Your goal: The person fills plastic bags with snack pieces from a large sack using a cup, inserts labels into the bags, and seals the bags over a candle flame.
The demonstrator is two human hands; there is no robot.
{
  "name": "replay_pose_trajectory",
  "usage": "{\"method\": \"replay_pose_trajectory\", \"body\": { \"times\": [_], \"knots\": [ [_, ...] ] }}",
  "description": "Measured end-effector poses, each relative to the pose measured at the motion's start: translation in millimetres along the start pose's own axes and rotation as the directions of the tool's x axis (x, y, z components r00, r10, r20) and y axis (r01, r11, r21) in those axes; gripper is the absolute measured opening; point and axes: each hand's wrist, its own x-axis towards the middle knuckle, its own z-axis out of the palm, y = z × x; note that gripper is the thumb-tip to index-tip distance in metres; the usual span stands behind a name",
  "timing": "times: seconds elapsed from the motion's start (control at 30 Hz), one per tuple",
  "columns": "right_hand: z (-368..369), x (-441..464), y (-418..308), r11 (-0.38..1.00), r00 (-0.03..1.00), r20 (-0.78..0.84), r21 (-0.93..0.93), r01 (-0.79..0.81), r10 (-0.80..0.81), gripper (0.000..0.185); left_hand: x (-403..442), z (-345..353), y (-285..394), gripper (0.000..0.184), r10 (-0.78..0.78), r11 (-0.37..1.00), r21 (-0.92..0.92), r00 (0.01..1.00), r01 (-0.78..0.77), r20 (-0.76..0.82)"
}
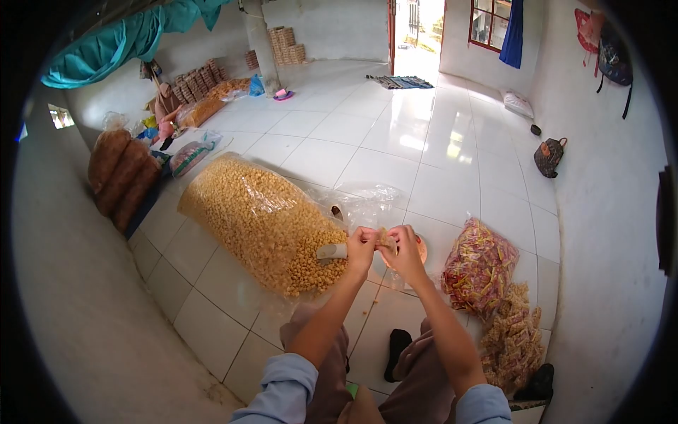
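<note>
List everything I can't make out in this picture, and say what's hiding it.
All in the head view:
Small packet: partly covered by the left hand and right hand; contents too small to tell.
Round thing: largely behind the right hand.
Red and yellow packets: print too small to read.
Outside the doorway: washed out by glare.

two hands (361,249), one scoop (332,251), one pillar (263,53)
</note>
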Motion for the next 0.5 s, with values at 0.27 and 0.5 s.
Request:
{"method": "replay_pose_trajectory", "body": {
  "times": [0.27, 0.5],
  "knots": [
    [23.4, -6.9, -7.1, 0.991, 0.990, -0.119, -0.120, 0.065, -0.079, 0.026, -15.6, 6.1, 13.6, 0.010, -0.213, 0.965, -0.157, 0.977, 0.210, -0.004],
    [26.7, -4.6, -12.3, 0.977, 0.957, -0.247, 0.181, -0.109, 0.153, 0.012, -6.5, 8.1, -6.1, 0.012, -0.145, 0.974, -0.182, 0.989, 0.138, -0.027]
  ]
}}
